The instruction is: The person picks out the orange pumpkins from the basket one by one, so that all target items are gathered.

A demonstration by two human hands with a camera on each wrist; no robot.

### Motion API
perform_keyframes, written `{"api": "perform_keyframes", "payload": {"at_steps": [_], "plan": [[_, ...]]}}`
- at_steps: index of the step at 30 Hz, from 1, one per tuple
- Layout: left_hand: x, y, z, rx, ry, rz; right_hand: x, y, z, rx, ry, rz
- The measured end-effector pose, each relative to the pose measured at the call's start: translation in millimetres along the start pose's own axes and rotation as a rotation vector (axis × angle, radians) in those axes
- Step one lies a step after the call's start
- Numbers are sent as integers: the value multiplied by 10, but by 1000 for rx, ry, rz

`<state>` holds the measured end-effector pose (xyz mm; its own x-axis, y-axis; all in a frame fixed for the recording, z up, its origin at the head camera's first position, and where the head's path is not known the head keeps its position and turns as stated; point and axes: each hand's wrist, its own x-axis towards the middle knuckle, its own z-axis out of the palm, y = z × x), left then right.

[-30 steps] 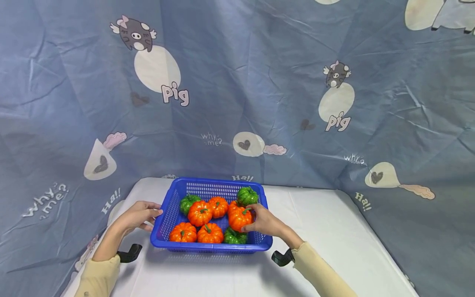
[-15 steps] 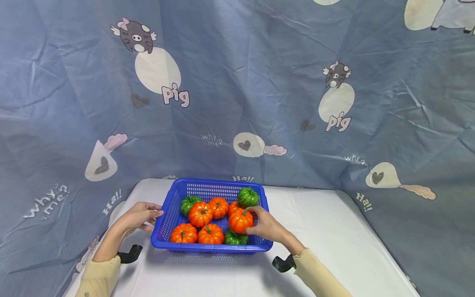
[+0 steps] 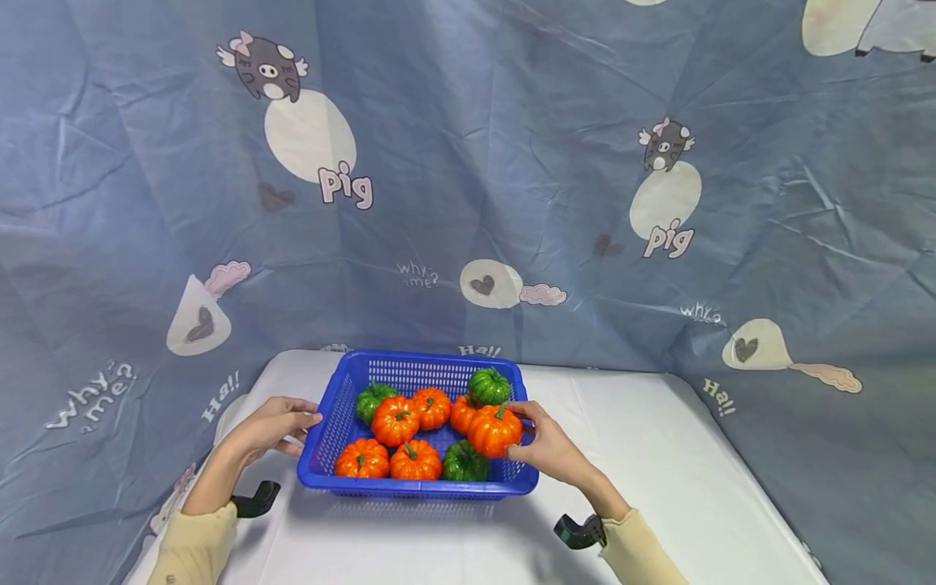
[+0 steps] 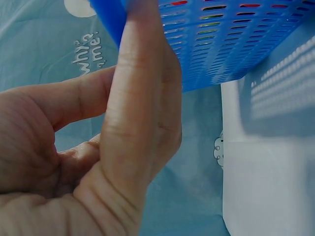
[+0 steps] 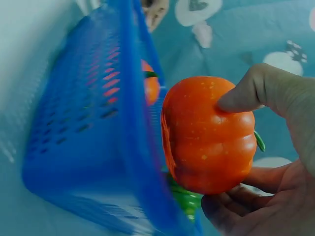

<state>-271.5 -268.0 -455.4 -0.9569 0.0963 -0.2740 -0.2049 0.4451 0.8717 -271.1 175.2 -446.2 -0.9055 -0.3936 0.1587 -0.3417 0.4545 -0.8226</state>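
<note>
My right hand [image 3: 552,447] holds a shiny orange toy pumpkin [image 3: 495,431] with a green stem, lifted at the right side of the blue plastic basket [image 3: 420,486]. In the right wrist view, the thumb presses one side of the pumpkin [image 5: 211,137] and fingers support the other. My left hand [image 3: 274,426] grips the basket's left rim; the left wrist view shows its fingers against the blue edge, fingertips partly hidden. Inside the basket lie several orange pumpkins [image 3: 395,421] and green ones, including a green pumpkin [image 3: 465,461] at front right and a green pumpkin [image 3: 488,387] at back right.
The basket stands on a white-covered table [image 3: 621,471]. Behind and around it hangs a blue-grey curtain [image 3: 439,203] printed with pigs and words. A black wrist strap [image 3: 580,532] shows on the right arm, another strap [image 3: 256,500] on the left.
My right hand has moved right with the orange pumpkin, up to the basket's right rim, uncovering more of the front-right green pumpkin. The left hand stays at the left rim.
</note>
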Motion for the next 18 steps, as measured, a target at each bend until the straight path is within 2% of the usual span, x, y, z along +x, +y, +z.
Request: {"api": "perform_keyframes", "payload": {"at_steps": [5,9,13,18], "plan": [[7,3,11,-5,-3,-9,-69,29,-210,67,111,-2],[3,-1,16,-12,-5,-11,-128,129,-409,91,195,37],[-8,0,11,-8,-5,-3,-131,339,-579,82,250,103],[-3,-2,3,1,-3,-3,-78,716,-683,67,310,189]]}}
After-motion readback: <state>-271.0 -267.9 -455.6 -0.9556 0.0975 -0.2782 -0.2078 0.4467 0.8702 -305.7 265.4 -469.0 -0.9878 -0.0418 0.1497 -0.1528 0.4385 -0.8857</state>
